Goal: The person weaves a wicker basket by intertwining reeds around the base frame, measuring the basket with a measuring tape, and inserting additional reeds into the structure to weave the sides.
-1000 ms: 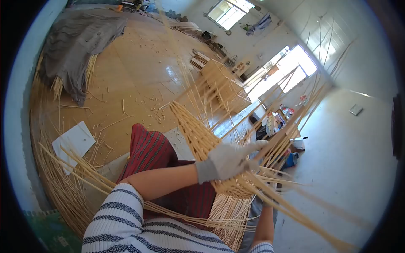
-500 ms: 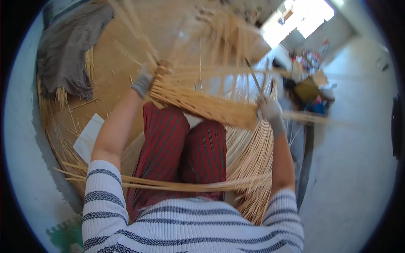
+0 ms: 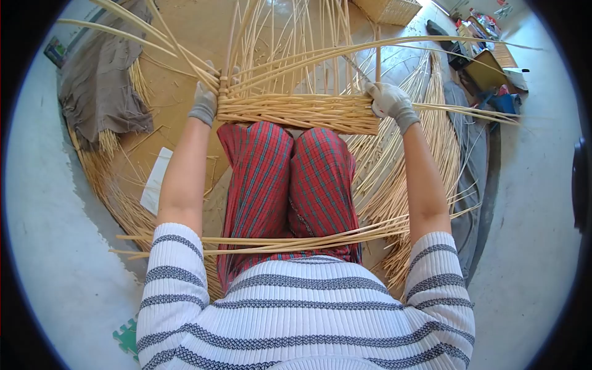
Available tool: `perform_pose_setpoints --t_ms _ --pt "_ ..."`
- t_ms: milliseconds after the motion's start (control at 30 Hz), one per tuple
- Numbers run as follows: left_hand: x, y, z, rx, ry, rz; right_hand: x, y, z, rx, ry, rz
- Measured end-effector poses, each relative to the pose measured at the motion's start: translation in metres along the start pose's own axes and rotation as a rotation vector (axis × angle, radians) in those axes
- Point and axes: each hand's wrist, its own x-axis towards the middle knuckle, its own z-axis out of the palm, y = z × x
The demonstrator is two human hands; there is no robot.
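Note:
A partly woven wicker basket rests at my knees, its long side facing me and its tall stakes rising beyond. My left hand, in a pale glove, is wrapped round its left corner. At the right corner my right hand, also gloved, is closed on a thin grey tool, which points up and left; a round pale part shows under the palm. Long loose strands sweep from the left corner to the right. A few more strands lie across my lap.
Bundles of wicker rods lie on the right. A grey cloth covers more rods at upper left. A woven box stands beyond, with books and containers to its right. A white board lies left.
The basket has been turned so its side lies level across my knees. My left hand moved from its far side to the left corner; my right hand came into full view with the tool.

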Motion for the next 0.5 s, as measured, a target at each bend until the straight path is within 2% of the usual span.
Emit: perform_pose_setpoints --t_ms 100,167,233,300,333,367,433,500 --pt "0.004 -0.011 -0.006 0.032 -0.057 0.048 -0.03 -0.016 -0.005 -0.017 0.062 0.118" --pt "-0.004 -0.012 0.004 -0.008 -0.012 0.15 -0.044 -0.015 0.0 -0.03 0.068 0.111" --pt "-0.006 -0.012 0.008 -0.042 0.008 0.1 -0.058 -0.021 0.009 0.016 0.152 0.206" --pt "-0.015 -0.014 0.02 -0.011 0.016 0.212 -0.067 -0.023 0.021 0.033 0.173 0.248" --pt "-0.026 -0.012 0.03 0.057 0.087 0.226 -0.071 -0.02 0.026 0.066 0.256 0.239" --pt "-0.025 -0.012 0.025 0.057 0.103 0.214 -0.071 -0.019 0.031 0.103 0.341 0.231" --pt "-0.023 -0.02 0.017 0.056 0.077 0.192 -0.076 -0.019 0.047 0.109 0.372 0.25" --pt "-0.023 -0.035 0.013 -0.06 0.098 0.139 -0.085 -0.018 0.06 0.11 0.478 0.251"
